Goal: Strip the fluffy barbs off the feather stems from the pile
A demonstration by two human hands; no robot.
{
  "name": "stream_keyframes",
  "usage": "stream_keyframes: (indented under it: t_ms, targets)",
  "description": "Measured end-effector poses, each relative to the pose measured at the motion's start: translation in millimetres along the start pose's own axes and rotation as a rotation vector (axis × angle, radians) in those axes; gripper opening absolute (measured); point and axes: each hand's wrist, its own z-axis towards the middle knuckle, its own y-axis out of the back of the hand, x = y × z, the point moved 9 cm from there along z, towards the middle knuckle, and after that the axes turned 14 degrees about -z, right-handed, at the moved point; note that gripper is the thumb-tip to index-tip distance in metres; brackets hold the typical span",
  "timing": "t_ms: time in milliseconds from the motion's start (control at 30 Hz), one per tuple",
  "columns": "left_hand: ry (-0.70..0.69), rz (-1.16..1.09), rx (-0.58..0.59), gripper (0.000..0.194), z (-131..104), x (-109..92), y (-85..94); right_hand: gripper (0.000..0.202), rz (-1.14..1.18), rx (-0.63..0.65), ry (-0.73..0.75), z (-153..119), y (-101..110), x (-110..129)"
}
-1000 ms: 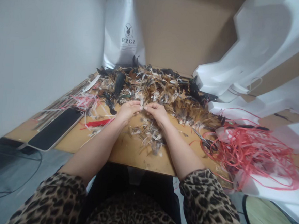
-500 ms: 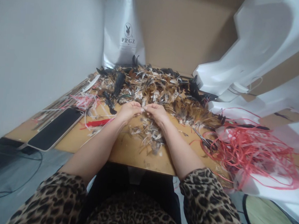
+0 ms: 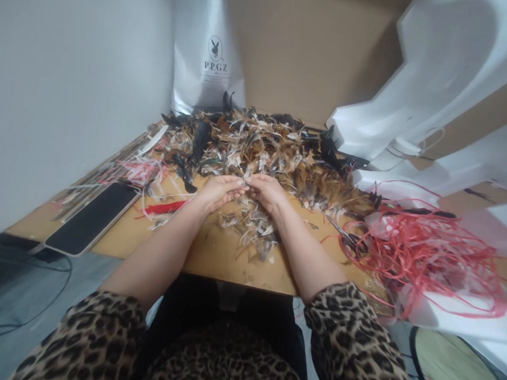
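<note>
My left hand (image 3: 222,192) and my right hand (image 3: 267,192) meet over the front of the table, fingertips almost touching. Both are closed in a pinch on a small feather (image 3: 247,177), whose pale end shows between them; the rest blends into what lies behind. Just beyond my fingers spreads a large heap of brown, white and black feathers (image 3: 261,138). Below my hands, a smaller scatter of pale and grey feathers (image 3: 257,228) lies on the wooden table (image 3: 214,251).
Left of my arms are a dark phone-like slab (image 3: 93,219), a red strip (image 3: 165,207) and thin sticks (image 3: 102,182). At the right lie scissors (image 3: 341,231) and a tangle of red plastic ribbon (image 3: 431,254). A silver bag (image 3: 211,48) stands behind the heap.
My hands stay together in nearly the same spot. The fingers of both hands have shifted slightly, with the left hand's lower fingers now more spread. The view has moved a little.
</note>
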Motion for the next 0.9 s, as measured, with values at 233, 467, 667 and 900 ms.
stream_keyframes:
  t_ms: [233,467,667,900]
  targets:
    - [0.030,0.043,0.014,0.025,-1,2,0.1,0.029,-0.047,-0.072,0.040,1,4,0]
    - [0.084,0.116,0.015,0.019,-3,8,-1.0,0.019,-0.250,-0.051,0.180,-6,0,15]
    - [0.090,0.131,0.018,0.020,-4,8,0.4,0.025,-0.246,-0.033,0.186,-6,-1,15]
    - [0.108,0.147,0.034,0.026,-4,10,-0.6,0.032,-0.096,-0.008,0.072,-1,-1,2]
